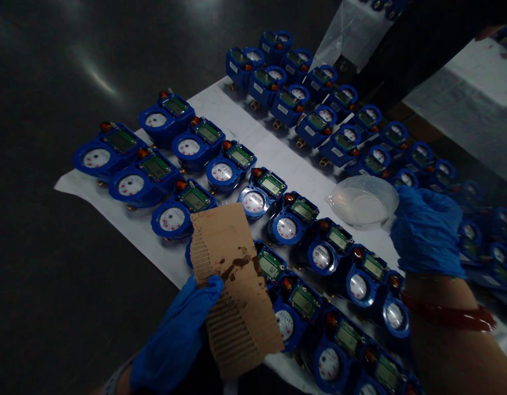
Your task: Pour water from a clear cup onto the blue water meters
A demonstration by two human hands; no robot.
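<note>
Blue meters stand in rows from the tabletop's left corner; the left hand pinches stained cardboard over the near edge; farther right, a clear cup is held by the right hand above the meters.

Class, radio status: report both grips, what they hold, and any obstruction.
Left grip: holding stained cardboard piece. Right grip: holding clear cup. Obstruction: cardboard piece partly hides some blue meters.

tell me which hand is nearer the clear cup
Right. The right hand grips the cup at its right side; the left hand is apart from it, lower left in view, holding the cardboard.
</note>
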